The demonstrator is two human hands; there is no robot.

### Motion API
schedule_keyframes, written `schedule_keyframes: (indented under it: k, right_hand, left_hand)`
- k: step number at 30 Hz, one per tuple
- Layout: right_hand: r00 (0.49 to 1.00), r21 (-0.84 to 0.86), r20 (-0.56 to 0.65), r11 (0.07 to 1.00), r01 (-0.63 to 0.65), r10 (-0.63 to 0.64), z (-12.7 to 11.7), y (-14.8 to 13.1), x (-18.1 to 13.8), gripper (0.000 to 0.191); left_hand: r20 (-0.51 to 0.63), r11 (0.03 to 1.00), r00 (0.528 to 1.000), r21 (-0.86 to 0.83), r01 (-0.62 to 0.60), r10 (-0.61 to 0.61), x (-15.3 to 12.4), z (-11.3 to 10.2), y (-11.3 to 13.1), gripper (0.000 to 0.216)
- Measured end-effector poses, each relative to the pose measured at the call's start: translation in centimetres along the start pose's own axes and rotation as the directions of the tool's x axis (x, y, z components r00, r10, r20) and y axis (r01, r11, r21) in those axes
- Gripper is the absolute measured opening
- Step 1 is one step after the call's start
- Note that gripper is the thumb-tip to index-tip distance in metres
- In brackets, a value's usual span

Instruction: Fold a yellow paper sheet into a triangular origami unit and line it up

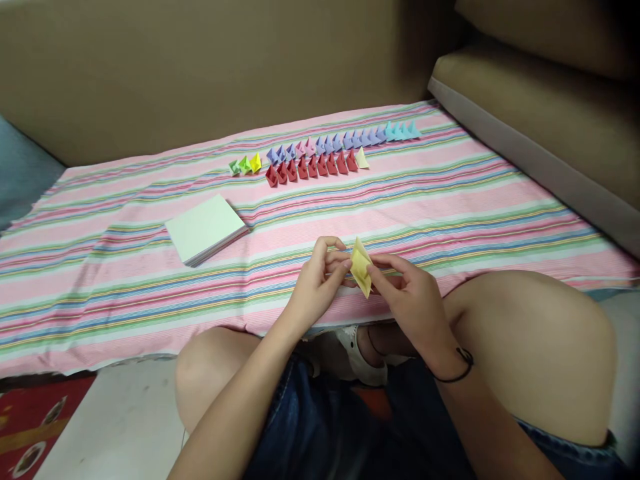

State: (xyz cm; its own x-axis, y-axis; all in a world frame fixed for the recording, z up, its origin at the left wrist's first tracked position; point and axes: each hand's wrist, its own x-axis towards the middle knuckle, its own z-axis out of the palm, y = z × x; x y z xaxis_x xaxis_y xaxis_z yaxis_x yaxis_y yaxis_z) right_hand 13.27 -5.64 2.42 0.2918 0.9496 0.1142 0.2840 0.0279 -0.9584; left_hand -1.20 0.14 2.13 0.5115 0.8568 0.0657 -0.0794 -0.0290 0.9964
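A small folded yellow paper boat (361, 268) is held up between my two hands, its long pointed ends up and down. My left hand (324, 270) pinches its left edge with thumb and fingers. On the other side, my right hand (407, 283) grips it, the thumb pressed on the near face. Beyond them stand rows of folded paper boats: a front row of red boats (313, 168) ending in a cream boat (362, 159), and a back row of purple, pink and turquoise boats (403, 131). Two green boats and a yellow boat (255, 163) sit to the left.
A stack of pale paper sheets (206, 230) lies left of my hands on the striped cloth (125, 293). Brown cushions (540, 127) border the right side and a brown backrest (210, 73) the far side. My knees are close on both sides.
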Motion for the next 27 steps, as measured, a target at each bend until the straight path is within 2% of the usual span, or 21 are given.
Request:
schedule_keyframes:
  k: [2, 4, 7, 9, 14, 19, 24, 27]
  right_hand:
    - [1.000, -0.006, -0.005, 1.000, 0.016, -0.016, 0.03, 0.01, -0.03, 0.018]
    - [0.999, -0.026, -0.010, 0.999, 0.034, -0.035, 0.07, 0.01, -0.06, 0.018]
    - [0.998, -0.061, -0.013, 0.997, 0.054, -0.055, 0.18, 0.04, -0.06, 0.019]
    - [0.998, -0.088, -0.015, 0.994, 0.066, -0.068, 0.25, 0.09, -0.03, 0.020]
    - [0.995, -0.135, -0.022, 0.986, 0.095, -0.099, 0.24, 0.20, -0.07, 0.021]
    - [0.995, -0.126, -0.026, 0.988, 0.094, -0.097, 0.23, 0.12, -0.13, 0.021]
    - [0.998, -0.099, -0.017, 0.993, 0.062, -0.064, 0.32, 0.15, -0.02, 0.022]
    - [0.997, -0.117, -0.022, 0.991, 0.069, -0.072, 0.30, 0.19, -0.03, 0.021]
  left_hand:
    - [-0.008, 0.986, 0.998, 0.158, -0.055, 0.057, -0.16, 0.01, 0.01, 0.009]
    - [-0.004, 0.924, 0.992, 0.366, -0.115, 0.126, -0.29, -0.03, 0.06, 0.006]
    - [0.045, 0.748, 0.958, 0.615, -0.250, 0.283, -0.35, -0.16, 0.20, 0.010]
    - [0.099, 0.646, 0.926, 0.689, -0.329, 0.366, -0.32, -0.27, 0.28, 0.014]
    - [0.154, 0.564, 0.882, 0.716, -0.410, 0.446, -0.30, -0.56, 0.30, 0.020]
    - [0.180, 0.522, 0.882, 0.748, -0.410, 0.436, -0.40, -0.68, 0.20, 0.026]
    - [0.174, 0.545, 0.868, 0.717, -0.435, 0.465, -0.35, -0.51, 0.19, 0.025]
    - [0.164, 0.577, 0.878, 0.696, -0.427, 0.450, -0.39, -0.39, 0.21, 0.023]
